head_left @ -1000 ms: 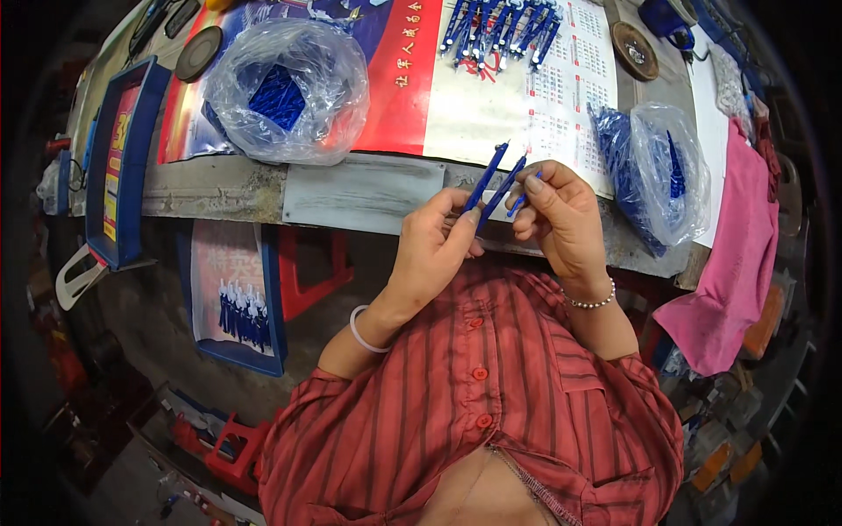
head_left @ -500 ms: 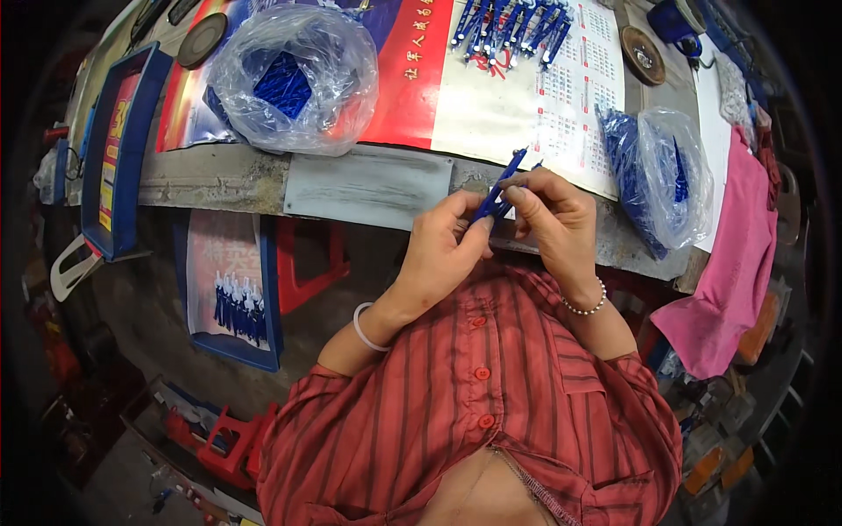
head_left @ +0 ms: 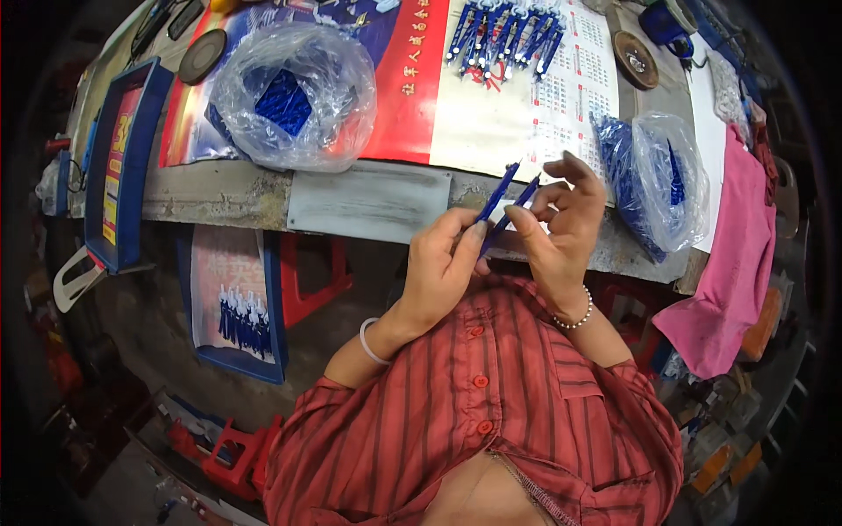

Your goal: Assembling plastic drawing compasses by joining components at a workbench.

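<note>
My left hand [head_left: 445, 259] grips two slender blue plastic pieces [head_left: 498, 193], shaped like pen parts, between thumb and fingers above the table's front edge. They slant up and to the right, side by side with their upper ends apart. Close on the right is my right hand [head_left: 566, 223], its fingers spread and partly curled, the index finger raised. Its thumb lies by the right-hand blue piece; whether it touches cannot be made out. Beyond, a bunch of blue pen-like items with white ends [head_left: 504, 39] lies on a calendar sheet [head_left: 478, 131].
Clear bags of blue pieces lie on the table, one at left [head_left: 294, 96] and one at right [head_left: 658, 188]. A blue tray [head_left: 132, 254] stands at left; a lower tray [head_left: 241, 364] holds more pen-like items. A pink cloth [head_left: 715, 272] hangs at right.
My right hand's fingers have opened and lifted away from the blue pieces. The two pieces now stand more clearly apart, and my left hand has moved slightly nearer to me.
</note>
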A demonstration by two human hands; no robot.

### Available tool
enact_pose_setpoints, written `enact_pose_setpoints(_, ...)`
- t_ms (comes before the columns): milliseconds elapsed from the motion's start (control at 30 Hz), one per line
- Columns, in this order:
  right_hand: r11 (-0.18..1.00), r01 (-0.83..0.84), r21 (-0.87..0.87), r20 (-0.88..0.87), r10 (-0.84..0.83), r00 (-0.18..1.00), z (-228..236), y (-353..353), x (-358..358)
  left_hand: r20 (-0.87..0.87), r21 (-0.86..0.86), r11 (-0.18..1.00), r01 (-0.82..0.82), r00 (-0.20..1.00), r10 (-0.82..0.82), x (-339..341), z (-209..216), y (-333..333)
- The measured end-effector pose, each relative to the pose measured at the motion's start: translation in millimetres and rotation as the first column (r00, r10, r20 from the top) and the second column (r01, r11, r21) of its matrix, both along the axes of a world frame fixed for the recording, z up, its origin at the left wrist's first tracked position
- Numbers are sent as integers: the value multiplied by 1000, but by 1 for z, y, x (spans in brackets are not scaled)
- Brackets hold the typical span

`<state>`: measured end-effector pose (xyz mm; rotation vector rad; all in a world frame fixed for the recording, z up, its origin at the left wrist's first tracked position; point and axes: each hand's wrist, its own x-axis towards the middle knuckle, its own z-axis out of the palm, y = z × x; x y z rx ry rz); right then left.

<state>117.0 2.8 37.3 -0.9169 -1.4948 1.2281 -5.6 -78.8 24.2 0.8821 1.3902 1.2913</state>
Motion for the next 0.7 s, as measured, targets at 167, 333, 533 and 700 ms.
enact_pose_setpoints(167,832,-201,-517,-199,112,974,-6,3,10,-26,55,998,14,1000,-12,13,4,1)
enact_pose_setpoints(333,814,-181,-552,-209,76,975,7,-3,8,39,19,994,110,993,-111,20,9,3)
enact_pose_setpoints(533,919,-113,-377,-197,40,980,-14,-1,12,6,42,997,68,998,-68,34,16,4)
enact_pose_setpoints(700,814,-177,-554,-237,50,970,-5,-1,11,-60,45,998,33,998,-30,36,13,7)
